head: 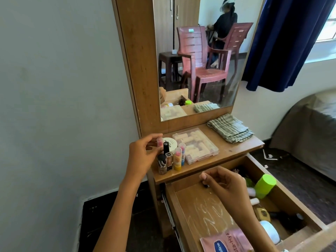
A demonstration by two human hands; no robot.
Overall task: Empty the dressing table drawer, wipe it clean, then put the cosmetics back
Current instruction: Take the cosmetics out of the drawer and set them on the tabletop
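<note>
- Drawer (183, 211) pulled open; green-capped bottle (264, 186), pink sachet (227, 240), other cosmetics inside.
- Left hand (143, 153) grip pinches pink tube (159, 142) over tabletop (236, 151), beside the nail polish cluster (166, 161).
- Right hand (223, 182) grip pinches a small dark item (205, 186) at the drawer's back.
- Striped cloth (230, 130) folded on tabletop, right of clear box (195, 145).

Cloth (230, 127) right of box (195, 144) on tabletop (234, 151)

Counter (234, 151) and drawer (196, 204) were brown woodgrain. Cloth (230, 130), beyond the right hand (225, 184), was grey-green striped. Bottle (264, 186) just right of that hand was lime green. Pouch (225, 240) nearer was pink. Curtain (283, 42) was navy.
</note>
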